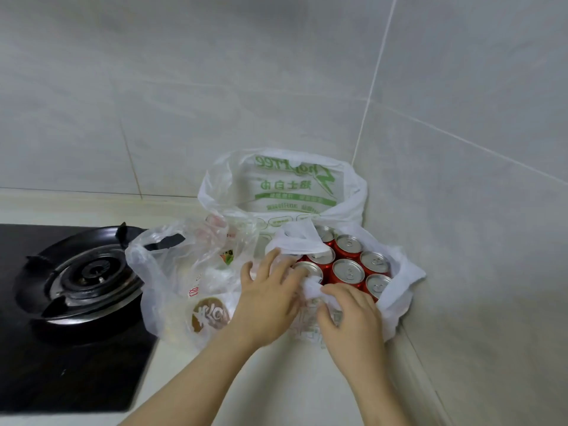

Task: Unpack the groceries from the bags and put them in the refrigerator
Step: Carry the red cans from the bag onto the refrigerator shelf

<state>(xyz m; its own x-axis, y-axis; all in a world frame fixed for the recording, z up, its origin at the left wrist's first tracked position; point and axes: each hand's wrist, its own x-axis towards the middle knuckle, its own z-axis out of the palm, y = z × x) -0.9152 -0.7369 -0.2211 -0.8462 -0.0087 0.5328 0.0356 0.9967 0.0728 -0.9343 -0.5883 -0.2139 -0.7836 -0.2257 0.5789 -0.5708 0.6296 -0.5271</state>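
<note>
- Two hands worked at the near edge of the white bag (402, 272).
- Fingers of the right hand (353, 318) were curled, bunching a fold of that bag's plastic at its near rim.
- Fingers of the left hand (270, 299) were spread and nearly straight. They lay on the bag's folded handle flap and on the rim of the nearest can, with the thumb out to the left.
- Red cans (349, 270) with silver tops stood upright in tight rows inside the white bag, whose mouth was pulled open around them.
- Just left of it, touching it, slumped a clear bag (159, 272) holding packets too blurred to make out, one with a round brown label.
- Behind both stood a printed bag (289, 186) with green lettering, open at the top, in the corner of the tiled wall (476, 210).
- All three bags sat on the pale tabletop (276, 388).
- Farther left, a black hob (61, 379) was set into the tabletop. Its burner (89, 272) was near the clear bag, and the bag's edge overlapped the hob.
</note>
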